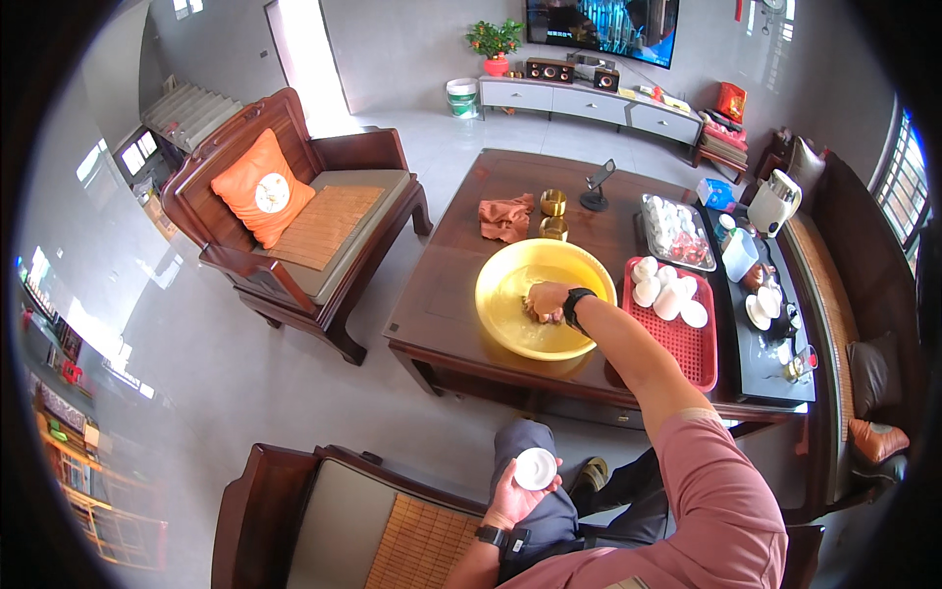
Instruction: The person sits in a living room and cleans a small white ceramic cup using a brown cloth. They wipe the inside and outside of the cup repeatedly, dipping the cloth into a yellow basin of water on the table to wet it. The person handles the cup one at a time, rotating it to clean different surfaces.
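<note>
Above my thigh, my left hand (508, 497) grips a small round white dish (536, 469), its ringed face turned up. On the table stands a yellow plastic basin (497, 320) with water in it. My right hand (548, 298) reaches down into this basin, fingers bent at the water. Something dark and brownish shows under those fingers, but I cannot tell what it is or whether it is held. To the right of the basin, a red perforated plastic tray (681, 353) carries several white cups (666, 294) in its far part.
The dark wooden table (441, 294) also bears a crumpled brown cloth (505, 218), brass-coloured cups (553, 202), a phone stand (597, 185) and a metal tray (708, 258) of white ware. A black tea tray (773, 375) with a kettle (774, 202) stands at right. A wooden armchair (353, 140) is left.
</note>
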`<state>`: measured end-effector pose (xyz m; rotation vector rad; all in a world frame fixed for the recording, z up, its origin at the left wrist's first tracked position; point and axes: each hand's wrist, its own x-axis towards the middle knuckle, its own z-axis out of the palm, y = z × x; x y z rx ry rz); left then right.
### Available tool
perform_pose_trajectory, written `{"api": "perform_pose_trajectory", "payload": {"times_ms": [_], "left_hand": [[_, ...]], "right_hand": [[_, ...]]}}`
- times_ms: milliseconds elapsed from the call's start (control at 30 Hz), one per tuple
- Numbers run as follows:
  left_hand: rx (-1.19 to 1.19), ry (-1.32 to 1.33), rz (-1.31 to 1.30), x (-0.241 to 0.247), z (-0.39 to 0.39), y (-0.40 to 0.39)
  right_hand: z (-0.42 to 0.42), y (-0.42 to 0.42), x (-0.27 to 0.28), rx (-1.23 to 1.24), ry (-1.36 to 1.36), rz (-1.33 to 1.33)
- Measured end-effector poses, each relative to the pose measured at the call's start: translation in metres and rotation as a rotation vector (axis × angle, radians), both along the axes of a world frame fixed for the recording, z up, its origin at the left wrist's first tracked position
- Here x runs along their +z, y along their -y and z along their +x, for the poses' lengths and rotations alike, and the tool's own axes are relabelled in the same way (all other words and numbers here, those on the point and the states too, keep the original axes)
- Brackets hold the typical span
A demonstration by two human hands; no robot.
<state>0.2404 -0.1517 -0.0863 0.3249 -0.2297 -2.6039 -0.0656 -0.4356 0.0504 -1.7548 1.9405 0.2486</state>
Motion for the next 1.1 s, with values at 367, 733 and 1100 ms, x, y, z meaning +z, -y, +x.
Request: {"api": "perform_pose_trajectory", "payload": {"times_ms": [367, 733, 1100], "left_hand": [[-0.019, 0.047, 0.002, 0.002, -0.006, 0.001], [0.008, 0.035, -0.017, 0.0, 0.001, 0.001], [0.007, 0.017, -0.001, 0.001, 0.001, 0.001]], "right_hand": [[-0.033, 0.007, 0.014, -0.148, 0.247, -0.279], [-0.03, 0.002, 0.036, -0.238, 0.458, -0.454], [0.016, -0.022, -0.018, 0.122, -0.069, -0.099]]}}
